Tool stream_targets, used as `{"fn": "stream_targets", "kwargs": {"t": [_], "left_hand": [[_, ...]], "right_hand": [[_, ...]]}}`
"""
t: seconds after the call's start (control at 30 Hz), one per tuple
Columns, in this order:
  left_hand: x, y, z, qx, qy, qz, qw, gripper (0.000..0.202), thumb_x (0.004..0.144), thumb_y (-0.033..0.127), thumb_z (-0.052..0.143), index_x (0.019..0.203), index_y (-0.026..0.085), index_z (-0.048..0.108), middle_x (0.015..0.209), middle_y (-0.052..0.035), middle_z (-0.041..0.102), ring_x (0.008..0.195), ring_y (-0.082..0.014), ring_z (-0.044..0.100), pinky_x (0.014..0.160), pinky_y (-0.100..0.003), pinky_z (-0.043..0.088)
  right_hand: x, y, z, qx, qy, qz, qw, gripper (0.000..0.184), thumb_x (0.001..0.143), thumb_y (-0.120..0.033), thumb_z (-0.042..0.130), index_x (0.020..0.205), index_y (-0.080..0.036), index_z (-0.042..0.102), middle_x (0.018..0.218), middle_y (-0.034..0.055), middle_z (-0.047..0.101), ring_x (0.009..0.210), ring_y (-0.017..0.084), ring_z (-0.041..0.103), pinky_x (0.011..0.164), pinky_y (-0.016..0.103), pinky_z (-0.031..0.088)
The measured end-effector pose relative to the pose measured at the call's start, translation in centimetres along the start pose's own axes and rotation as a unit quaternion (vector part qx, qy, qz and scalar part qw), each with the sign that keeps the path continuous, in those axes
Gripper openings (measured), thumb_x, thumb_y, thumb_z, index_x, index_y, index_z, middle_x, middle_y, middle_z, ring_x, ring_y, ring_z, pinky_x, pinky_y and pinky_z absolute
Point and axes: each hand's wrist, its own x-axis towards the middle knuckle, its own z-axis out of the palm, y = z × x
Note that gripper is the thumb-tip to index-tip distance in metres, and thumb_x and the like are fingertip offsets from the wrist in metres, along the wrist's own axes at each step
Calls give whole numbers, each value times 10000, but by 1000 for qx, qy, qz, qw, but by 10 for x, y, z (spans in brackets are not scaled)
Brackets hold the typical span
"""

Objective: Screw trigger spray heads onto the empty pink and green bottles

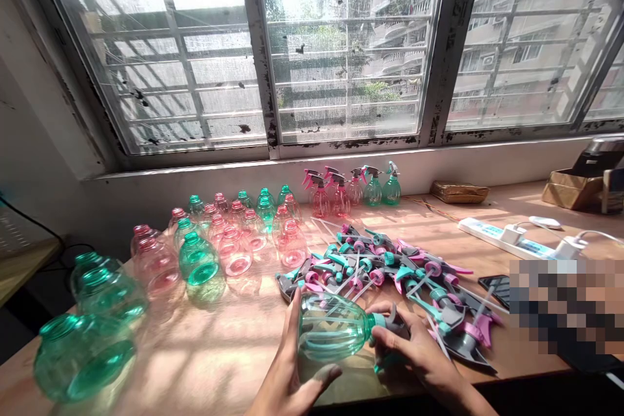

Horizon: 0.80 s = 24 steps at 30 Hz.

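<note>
A clear green spray bottle lies sideways between my hands, just above the table's front edge. My left hand cups its base end, thumb below and fingers behind. With my right hand I grip the grey and teal spray head at the bottle's neck, fingers closed round it. The head sits at the neck opening; whether it is screwed tight I cannot tell. Just beyond lies a heap of loose spray heads in pink, teal and grey, with white dip tubes.
Open-necked green bottles and pink bottles stand at the left. Several bottles with heads fitted stand by the window wall. A power strip, a phone and a cardboard box are at the right.
</note>
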Motion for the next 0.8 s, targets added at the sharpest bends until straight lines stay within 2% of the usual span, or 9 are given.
{"fn": "stream_targets", "kwargs": {"t": [0.2, 0.43, 0.6, 0.7, 0.8], "left_hand": [[4, 7, -1, -1, 1, 3, 1000, 919, 1006, 390, 691, 1700, 425, 89, 1821, -32, 83, 1670, -371, 36, 1340, -606, 82], [5, 10, 0, -29, 10, -5, 1000, 877, 1047, 393, 609, 1702, 413, 26, 1822, -41, 77, 1659, -354, 155, 1329, -604, 137], [2, 4, 3, -40, 16, -14, 999, 1012, 987, 445, 706, 1694, 443, -20, 1827, -24, 40, 1665, -376, 43, 1323, -625, 104], [4, 7, 2, -57, 15, -20, 998, 954, 1008, 462, 674, 1699, 433, 17, 1824, -29, 76, 1661, -380, 108, 1327, -613, 147], [6, 9, 1, -20, 17, -9, 1000, 901, 1018, 423, 668, 1700, 426, 78, 1822, -22, 97, 1663, -376, 105, 1335, -609, 121]], "right_hand": [[1, 2, -1, -8, 0, -2, 1000, 501, 742, -551, 947, 1033, -196, 747, 698, 13, 786, 627, 210, 726, 592, 318, 603], [1, 1, -1, -19, -4, 5, 1000, 532, 729, -585, 939, 1028, -196, 734, 645, -5, 762, 577, 209, 716, 579, 331, 590], [0, -1, 0, -25, 2, 4, 1000, 539, 722, -592, 939, 1024, -198, 729, 649, -2, 768, 583, 217, 723, 589, 336, 596], [1, 0, -1, -32, -1, 4, 999, 539, 722, -592, 939, 1024, -199, 727, 647, 1, 769, 591, 221, 726, 598, 341, 599], [1, 2, -3, -29, 2, 8, 1000, 538, 736, -593, 930, 1040, -202, 719, 645, -4, 764, 590, 216, 724, 598, 328, 587]]}}
